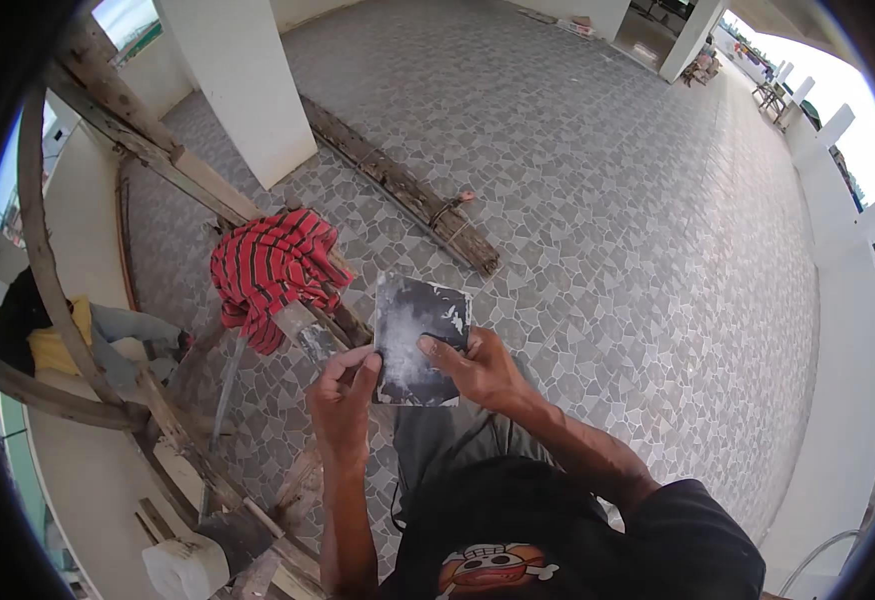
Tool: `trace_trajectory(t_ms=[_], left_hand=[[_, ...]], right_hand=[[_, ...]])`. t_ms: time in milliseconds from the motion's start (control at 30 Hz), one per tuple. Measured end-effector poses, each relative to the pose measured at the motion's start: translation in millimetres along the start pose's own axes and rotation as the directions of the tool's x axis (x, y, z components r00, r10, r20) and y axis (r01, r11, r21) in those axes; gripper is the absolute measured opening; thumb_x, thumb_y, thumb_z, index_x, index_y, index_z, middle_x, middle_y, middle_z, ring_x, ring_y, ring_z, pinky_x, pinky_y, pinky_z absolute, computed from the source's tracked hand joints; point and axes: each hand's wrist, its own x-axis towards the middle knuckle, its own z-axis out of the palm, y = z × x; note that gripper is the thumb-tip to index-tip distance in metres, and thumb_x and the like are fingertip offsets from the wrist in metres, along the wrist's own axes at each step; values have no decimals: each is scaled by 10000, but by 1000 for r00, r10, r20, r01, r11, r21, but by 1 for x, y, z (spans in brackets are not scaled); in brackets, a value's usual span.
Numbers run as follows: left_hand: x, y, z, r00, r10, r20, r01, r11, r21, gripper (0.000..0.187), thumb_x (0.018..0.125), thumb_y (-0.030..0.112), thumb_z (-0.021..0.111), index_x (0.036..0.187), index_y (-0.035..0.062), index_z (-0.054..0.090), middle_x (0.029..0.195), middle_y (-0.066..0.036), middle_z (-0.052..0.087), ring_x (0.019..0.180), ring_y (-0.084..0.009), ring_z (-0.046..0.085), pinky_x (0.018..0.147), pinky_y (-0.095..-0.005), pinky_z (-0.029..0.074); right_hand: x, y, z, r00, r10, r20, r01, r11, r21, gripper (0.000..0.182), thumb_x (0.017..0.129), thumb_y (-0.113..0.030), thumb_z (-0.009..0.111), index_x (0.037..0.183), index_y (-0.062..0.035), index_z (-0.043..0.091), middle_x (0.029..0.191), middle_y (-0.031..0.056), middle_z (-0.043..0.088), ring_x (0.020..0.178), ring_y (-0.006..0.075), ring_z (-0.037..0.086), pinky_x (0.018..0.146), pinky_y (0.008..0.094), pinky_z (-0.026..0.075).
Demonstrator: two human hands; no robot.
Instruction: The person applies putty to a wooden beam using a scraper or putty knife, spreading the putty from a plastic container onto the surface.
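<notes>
A rectangular sheet of dark sandpaper, dusted white and worn pale along its edges, is held up in front of my body. My right hand grips its right side, with the thumb lying across the face and the fingers hidden behind. At the lower left edge, my left hand pinches the sheet between thumb and fingers. Just left of the sheet, a red and black striped cloth hangs over a wooden beam.
Wooden poles form a frame on the left, with a white container below. Another person is partly visible behind it. A long weathered plank lies on the stone-patterned floor beside a white pillar.
</notes>
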Motion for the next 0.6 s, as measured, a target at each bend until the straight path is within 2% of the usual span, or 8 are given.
trace_trajectory(t_ms=[33, 67, 133, 233, 333, 467, 533, 600], left_hand=[[0, 2, 1, 999, -2, 37, 5, 995, -95, 179, 883, 96, 686, 1019, -19, 670, 901, -15, 653, 802, -48, 561, 732, -189, 431], [2, -2, -1, 998, -19, 67, 30, 984, -175, 168, 879, 100, 694, 1006, -8, 670, 892, -5, 648, 798, -39, 553, 722, -184, 423], [1, -3, -3, 995, -48, 89, 65, 979, -193, 160, 879, 106, 696, 987, -9, 670, 884, -5, 648, 796, -36, 553, 719, -182, 423], [-1, -1, -10, 989, -123, 88, 132, 985, -110, 153, 882, 108, 692, 976, -11, 669, 875, -3, 646, 791, -34, 553, 717, -181, 425], [-5, -7, -15, 987, -116, 112, 127, 987, -101, 135, 886, 108, 684, 957, -6, 669, 855, -7, 647, 782, -44, 569, 714, -186, 436], [-15, -9, -25, 976, -151, 157, 171, 977, -125, 144, 897, 127, 668, 946, -9, 661, 841, -30, 651, 783, -81, 602, 725, -227, 476], [-17, -9, -32, 971, -159, 176, 180, 977, -110, 161, 902, 142, 662, 942, -14, 655, 838, -42, 654, 787, -102, 617, 734, -252, 498], [-18, -9, -38, 979, -108, 171, 122, 990, -72, 163, 926, 143, 620, 954, -14, 652, 855, -53, 648, 791, -122, 619, 761, -274, 497]], right_hand=[[3, 8, 1, 998, -45, -45, 48, 997, 66, 267, 931, -249, 619, 866, 9, 632, 716, -24, 571, 642, 38, 479, 524, 250, 381], [5, 11, -2, 998, 15, -55, -15, 1000, -2, 270, 925, -254, 630, 880, 11, 645, 737, -17, 597, 661, 41, 504, 542, 248, 402], [6, 13, 0, 997, -10, -72, 14, 998, 67, 260, 927, -253, 630, 903, 4, 656, 757, -16, 610, 688, 45, 522, 580, 251, 428], [11, 24, 0, 999, -12, -40, 19, 986, 166, 249, 932, -242, 623, 935, 3, 661, 785, -18, 622, 720, 47, 536, 628, 252, 450], [13, 22, 2, 999, -10, -54, 23, 965, 262, 233, 936, -227, 617, 955, 0, 667, 805, -24, 625, 744, 47, 541, 661, 247, 460], [13, 16, 1, 999, 27, -22, -19, 953, 301, 237, 938, -215, 604, 1014, 2, 664, 865, 5, 661, 768, 69, 594, 703, 249, 492], [16, 17, 3, 998, 56, 8, -54, 896, 441, 229, 921, -183, 611, 1040, 9, 647, 912, 43, 678, 794, 112, 643, 715, 272, 523], [20, 21, 2, 993, 107, 49, -116, 828, 548, 226, 909, -161, 617, 1055, 10, 637, 940, 64, 681, 812, 141, 663, 730, 291, 541]])
